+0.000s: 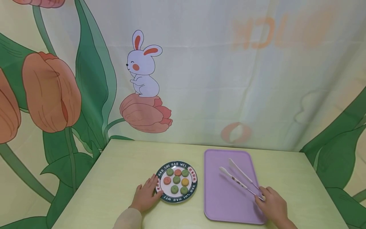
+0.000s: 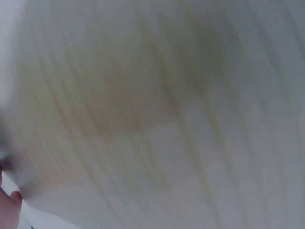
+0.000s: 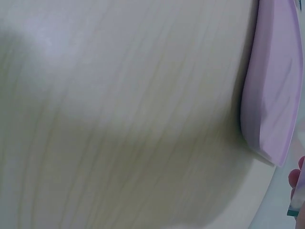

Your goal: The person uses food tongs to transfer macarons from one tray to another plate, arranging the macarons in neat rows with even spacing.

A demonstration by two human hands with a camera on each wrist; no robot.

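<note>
At the left rim of a round plate (image 1: pixel 192 188) with a dark patterned border, my left hand (image 1: pixel 145 195) rests with fingers extended, touching the edge. On the plate sit several small round cakes: green ones (image 1: pixel 176 180), pinkish ones (image 1: pixel 167 180) and a yellow one (image 1: pixel 185 182). My right hand (image 1: pixel 273 203) grips slim tongs (image 1: pixel 236 181) by their near end. Their two pale-tipped arms are spread apart above a purple tray (image 1: pixel 221 202), with nothing between them. Only bits of fingers show in the left wrist view and the right wrist view.
The light wood-grain table (image 1: pixel 123 165) carries both plate and tray, the tray to the plate's right. Behind its far edge hangs a curtain (image 1: pixel 200 95) printed with tulips and a white rabbit. In the right wrist view, the tray's raised edge (image 3: pixel 252 100) shows at right.
</note>
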